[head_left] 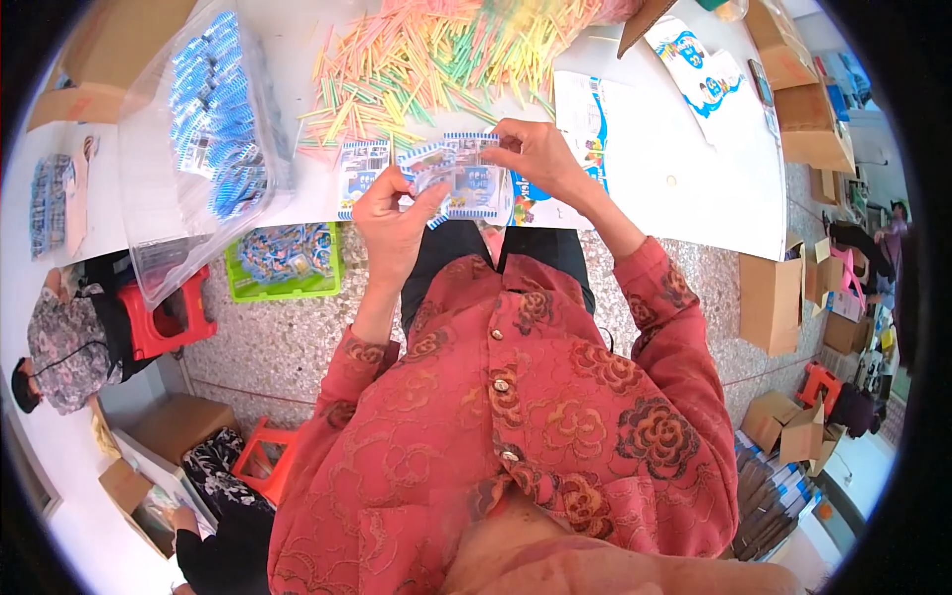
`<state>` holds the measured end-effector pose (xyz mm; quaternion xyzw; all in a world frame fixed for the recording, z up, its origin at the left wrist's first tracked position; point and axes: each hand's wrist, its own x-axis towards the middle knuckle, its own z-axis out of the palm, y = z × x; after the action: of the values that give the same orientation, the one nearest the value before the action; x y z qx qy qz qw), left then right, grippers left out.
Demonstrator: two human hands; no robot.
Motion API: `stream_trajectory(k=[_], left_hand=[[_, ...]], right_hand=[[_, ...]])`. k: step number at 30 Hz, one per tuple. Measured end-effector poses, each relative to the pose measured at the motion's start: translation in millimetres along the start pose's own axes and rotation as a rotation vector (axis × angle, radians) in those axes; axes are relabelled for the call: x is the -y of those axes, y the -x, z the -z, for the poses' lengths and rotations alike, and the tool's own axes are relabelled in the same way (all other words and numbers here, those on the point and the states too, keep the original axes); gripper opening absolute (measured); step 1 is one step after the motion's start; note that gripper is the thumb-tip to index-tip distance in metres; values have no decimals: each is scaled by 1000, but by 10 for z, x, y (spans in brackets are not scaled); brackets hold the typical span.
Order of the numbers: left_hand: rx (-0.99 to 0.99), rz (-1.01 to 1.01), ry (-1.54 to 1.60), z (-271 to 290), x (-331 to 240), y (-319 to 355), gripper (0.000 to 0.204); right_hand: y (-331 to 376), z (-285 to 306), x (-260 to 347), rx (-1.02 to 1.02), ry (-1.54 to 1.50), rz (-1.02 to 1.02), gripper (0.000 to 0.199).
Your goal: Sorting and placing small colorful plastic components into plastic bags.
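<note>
From the right hand point(543, 162), I record passage at 3 o'clock over the table point(709, 198); sticks point(397, 61) obstruct 11, plastic tray point(149, 183) 9.

We look through one fisheye camera on the wearer's head, facing steeply down, upright and unmirrored. The shirt point(426, 416) lies nearest, filling the lower centre. Beyond it, we see the left hand point(395, 208) and right hand point(543, 157) over the table point(709, 208). Floor point(297, 342) borders both sides; edges bend toward the dark rim.
</note>
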<state>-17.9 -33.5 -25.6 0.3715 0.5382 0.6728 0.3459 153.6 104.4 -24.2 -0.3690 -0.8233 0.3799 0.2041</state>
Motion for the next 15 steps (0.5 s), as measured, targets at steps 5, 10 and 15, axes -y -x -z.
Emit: stream_trajectory(k=[5, 10, 15], left_hand=[[39, -54, -73, -57, -7, -48, 32], [73, 1, -36, -151, -41, -31, 32], [82, -46, -145, -189, -95, 8, 26]], right_hand=[[28, 249, 433, -231, -36, 140, 21], [163, 439, 802, -176, 19, 687, 26], [322, 346, 930, -133, 209, 493, 26]])
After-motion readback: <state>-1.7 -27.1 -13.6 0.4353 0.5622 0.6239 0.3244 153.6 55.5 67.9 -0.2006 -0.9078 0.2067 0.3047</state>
